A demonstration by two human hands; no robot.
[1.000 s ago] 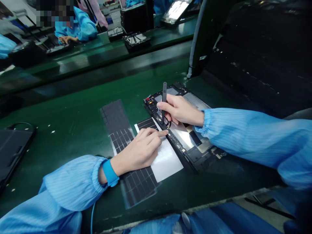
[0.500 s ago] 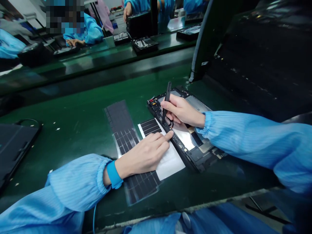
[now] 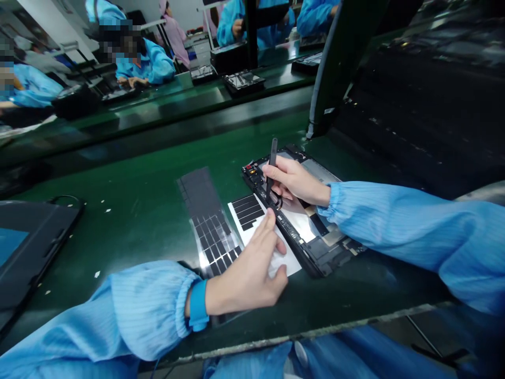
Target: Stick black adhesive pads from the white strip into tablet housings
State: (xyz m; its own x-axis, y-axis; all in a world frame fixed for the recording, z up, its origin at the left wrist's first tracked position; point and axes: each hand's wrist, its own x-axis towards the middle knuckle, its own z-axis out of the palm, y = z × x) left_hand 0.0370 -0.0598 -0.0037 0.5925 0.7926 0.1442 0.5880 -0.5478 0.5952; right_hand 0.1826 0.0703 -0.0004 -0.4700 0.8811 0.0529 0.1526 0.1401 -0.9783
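We work at a long green bench mat (image 3: 138, 221), with people in pale blue smocks (image 3: 152, 63) at a facing bench beyond it. A tall black panel (image 3: 339, 68) rises at the right, and a flat dark tablet (image 3: 31, 247) lies at the left edge of the mat.

In front of us, an open black tablet housing (image 3: 315, 252) lies flat on the mat, with its circuit boards and metal shielding exposed. Just left of it lies a clear film strip (image 3: 205, 210) carrying rows of small black pads, partly overlapped by a white backing sheet (image 3: 290, 263) with more black pads (image 3: 246, 210).

Our right hand (image 3: 295, 181), in a pale blue sleeve (image 3: 379, 226), is over the housing, with its fingers clamped on slim black tweezers (image 3: 272, 163). The tweezers stand almost upright, their tips down beside a small black loop (image 3: 276, 202) in the housing. Our left hand (image 3: 248, 279) is on the white backing sheet, its fingers spread apart, and a blue wrist strap (image 3: 198, 305) circles that wrist.
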